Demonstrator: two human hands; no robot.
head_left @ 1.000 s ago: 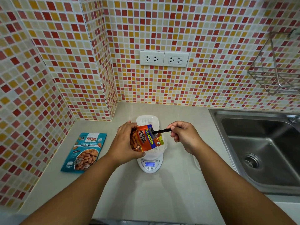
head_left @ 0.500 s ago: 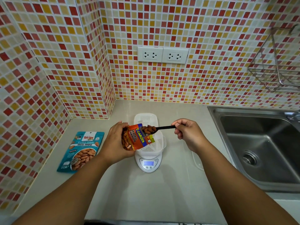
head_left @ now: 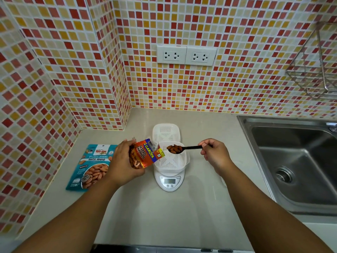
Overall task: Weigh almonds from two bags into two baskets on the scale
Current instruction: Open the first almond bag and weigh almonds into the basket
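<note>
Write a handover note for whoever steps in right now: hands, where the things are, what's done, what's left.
Left hand grips the opened orange almond bag, tilted beside the scale.
Right hand holds the black spoon, loaded with almonds, over the near basket.
That basket sits on the scale; it looks empty so far. The second basket sits behind the scale on the counter, also empty.
The teal almond bag lies flat to the left, untouched.
Done: orange bag opened, a spoonful scooped.
Left: tip the almonds in, weigh, then repeat with the teal bag and the second basket.
</note>
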